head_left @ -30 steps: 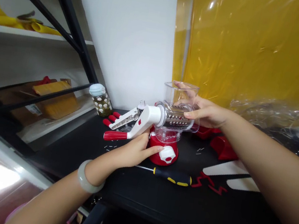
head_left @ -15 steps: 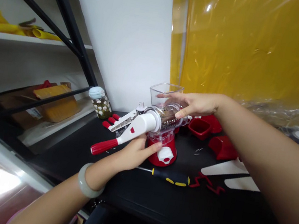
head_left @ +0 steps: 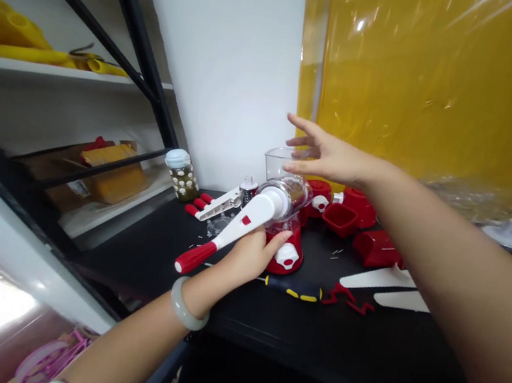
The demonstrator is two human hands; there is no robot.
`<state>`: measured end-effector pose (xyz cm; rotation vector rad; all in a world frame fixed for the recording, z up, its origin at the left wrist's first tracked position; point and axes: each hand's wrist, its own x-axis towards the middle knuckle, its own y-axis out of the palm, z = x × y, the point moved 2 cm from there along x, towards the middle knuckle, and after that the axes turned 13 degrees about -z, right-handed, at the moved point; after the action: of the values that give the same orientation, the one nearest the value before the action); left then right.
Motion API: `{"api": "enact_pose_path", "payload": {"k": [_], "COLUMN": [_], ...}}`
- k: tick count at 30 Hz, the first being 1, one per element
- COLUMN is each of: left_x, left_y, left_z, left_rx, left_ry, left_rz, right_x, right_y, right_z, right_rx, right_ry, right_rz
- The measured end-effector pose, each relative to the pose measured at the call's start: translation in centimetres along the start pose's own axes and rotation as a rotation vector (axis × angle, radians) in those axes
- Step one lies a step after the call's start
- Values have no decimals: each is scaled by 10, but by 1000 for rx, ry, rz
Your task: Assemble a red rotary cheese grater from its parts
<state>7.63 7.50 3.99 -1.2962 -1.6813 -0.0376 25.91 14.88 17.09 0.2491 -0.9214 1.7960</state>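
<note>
On the black table stands a rotary drum grater [head_left: 290,199] with a red base, a clear hopper and a white crank arm. Its red crank handle [head_left: 195,257] points down to the left. My left hand [head_left: 252,253] is wrapped around the base, thumb in front beside the white knob and fingers hidden behind. My right hand [head_left: 329,155] hovers with fingers spread at the right of the hopper's top, holding nothing. In front of the base lies a screwdriver [head_left: 294,287] with a dark blue and yellow grip.
Left of the grater are a lidded jar [head_left: 182,178], white crank arms [head_left: 218,205] and a small metal drum [head_left: 248,191]. To its right lie red housings [head_left: 340,218], another red part [head_left: 376,248], white strips [head_left: 378,279] and red zigzag pieces [head_left: 340,293]. A shelf rack [head_left: 122,79] stands left.
My right hand has come off the metal drum and risen to the hopper's top, fingers spreading. The crank handle sits slightly right and lower in view, which has shifted. My left hand stays at the base.
</note>
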Motion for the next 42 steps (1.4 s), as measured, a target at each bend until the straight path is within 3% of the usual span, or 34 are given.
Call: {"api": "enact_pose_path", "payload": {"k": [4,8,11,16,22,33,38,42], "left_x": [0,3,6,8,5,5,6,6], "left_y": [-2,-6,-8,-10,-2,4,3,1], "left_z": [-2,0,4,18,32,34,28,25], "left_rx": [50,17,-52,-203,-245,-347,-327,-329], "left_ry": [28,40,32,53,-50,-91,-97,-114], "left_rz": [0,43,85,156,219,174,129,126], "right_x": [8,20,29,39,43,25,28,24], "right_y": [7,1,-6,-8,-4,18,24,31], "right_z": [21,22,25,31,26,34,30,37], "right_rx": [-162,-233,-335,-643,-761,-901,-908,-1002], "right_ry": [-166,-115,-121,-134,-161,-43,-132,-90], "right_rz": [86,258,299,275,247,153,84,20]}}
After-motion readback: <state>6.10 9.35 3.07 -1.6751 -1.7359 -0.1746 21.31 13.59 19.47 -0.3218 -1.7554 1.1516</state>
